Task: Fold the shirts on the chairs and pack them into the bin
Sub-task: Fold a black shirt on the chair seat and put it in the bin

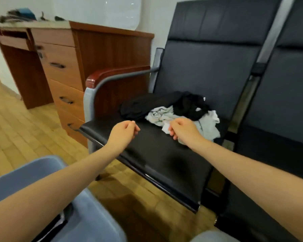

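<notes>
A crumpled light grey shirt (pixel 206 125) lies on the seat of a black chair (pixel 157 154). A black shirt (pixel 147 105) is bunched behind it and partly on top of it. My left hand (pixel 124 131) hovers over the seat's left part with loosely curled fingers and holds nothing. My right hand (pixel 183 131) is at the near edge of the light grey shirt, fingers loosely curled, with no cloth seen inside them. A blue-grey bin (pixel 87 215) stands at the bottom left, partly hidden by my left forearm.
A second black chair (pixel 287 102) adjoins on the right. The chair's metal armrest with a wooden cap (pixel 112 74) rises on the left. Behind it stands a wooden desk with drawers (pixel 63 67). The floor is yellow tile (pixel 24 130).
</notes>
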